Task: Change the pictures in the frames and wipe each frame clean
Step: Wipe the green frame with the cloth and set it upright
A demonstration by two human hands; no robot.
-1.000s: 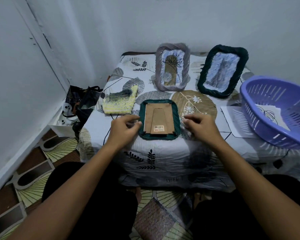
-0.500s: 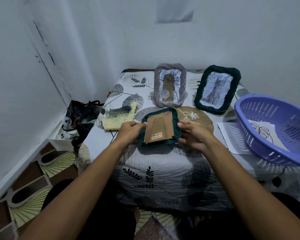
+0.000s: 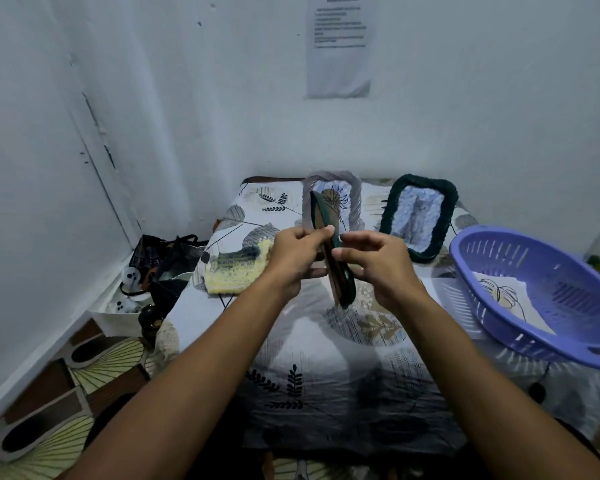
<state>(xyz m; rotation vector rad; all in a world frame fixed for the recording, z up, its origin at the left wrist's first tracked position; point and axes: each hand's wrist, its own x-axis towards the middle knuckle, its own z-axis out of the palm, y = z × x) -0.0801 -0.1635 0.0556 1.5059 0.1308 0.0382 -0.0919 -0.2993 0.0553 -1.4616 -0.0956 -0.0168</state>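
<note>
Both hands are holding a small green picture frame (image 3: 340,268) up on its edge over the middle of the table (image 3: 309,341). The left hand (image 3: 297,258) is pinching its brown back. The right hand (image 3: 374,265) is gripping its green rim. At 12 o'clock, a grey frame (image 3: 355,202) is standing; a yellow cloth (image 3: 234,271) is lying at 9 o'clock.

Leaf-print-covered table (image 3: 312,348) with yellow cloth (image 3: 234,271), 2 standing frames (image 3: 355,202) (image 3: 419,216), purple basket (image 3: 541,292), paper sheet (image 3: 444,299).
</note>
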